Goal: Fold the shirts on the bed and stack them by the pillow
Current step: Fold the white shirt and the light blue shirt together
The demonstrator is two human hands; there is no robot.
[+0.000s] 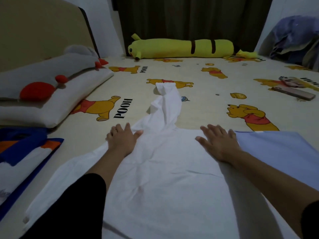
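Left hand: fingers straight and slightly spread, palm down, pressing the left shoulder area of a white shirt; nothing gripped. Right hand: fingers likewise straight and spread, flat on the shirt's right shoulder area, nothing gripped. The white shirt lies spread on the bed directly before the person, body toward the camera, with one twisted sleeve trailing away from between the hands across the sheet. A light blue shirt lies flat just beside the right hand, its edge touching or under the white one (which of the two cannot be told). Legible writing: "POOH" printed on the bedsheet beside cartoon bear figures, read twice, at left centre and further up. A grey pillow with red pompoms sits at far left, well apart from the shirts. A blue, orange and white cushion lies nearer, at the left edge. A long yellow plush bolster rests along the far side of the bed.
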